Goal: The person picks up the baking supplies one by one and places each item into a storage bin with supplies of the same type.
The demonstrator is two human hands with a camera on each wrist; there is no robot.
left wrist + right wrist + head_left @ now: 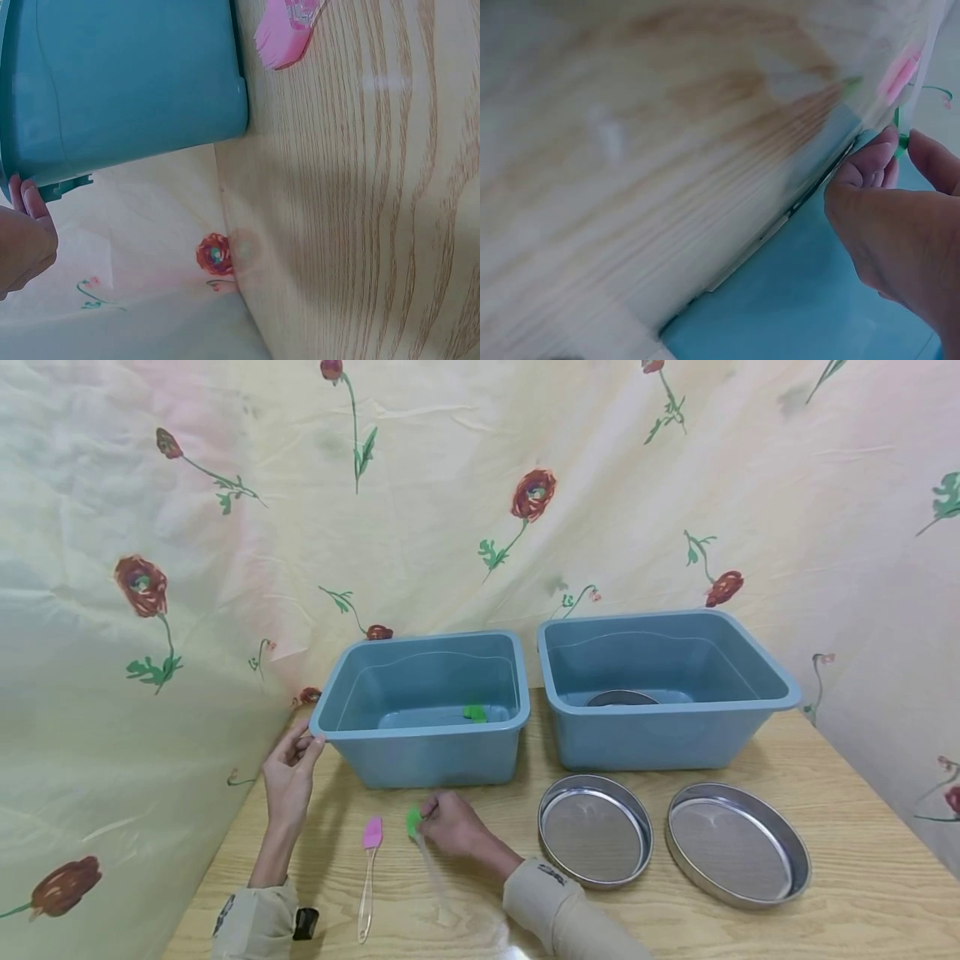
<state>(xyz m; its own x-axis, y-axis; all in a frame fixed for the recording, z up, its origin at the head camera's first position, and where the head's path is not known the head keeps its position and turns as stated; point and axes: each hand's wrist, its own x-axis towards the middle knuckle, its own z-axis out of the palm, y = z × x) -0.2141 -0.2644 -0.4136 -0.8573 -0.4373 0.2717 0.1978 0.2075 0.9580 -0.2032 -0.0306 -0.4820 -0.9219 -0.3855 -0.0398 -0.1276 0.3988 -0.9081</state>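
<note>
In the head view my left hand [288,781] holds the front left corner of the left blue tub [427,760]. The left wrist view shows fingertips [28,196] against that tub's rim. My right hand [453,825] pinches a green silicone brush [413,820] near its head, just in front of the tub. Its clear handle extends toward me, blurred. In the right wrist view a bit of green [903,144] shows between thumb and finger. Left of it lies a pink silicone brush [372,833] with a clear handle. Inside the left tub is another green brush head [475,713].
A second blue tub [645,735] stands at the right, with a round metal-rimmed item [622,697] partly visible inside. Before it lie two round metal sieves, one nearer the middle [596,835] and one farther right [731,847]. A flowered cloth [420,527] hangs behind the wooden table.
</note>
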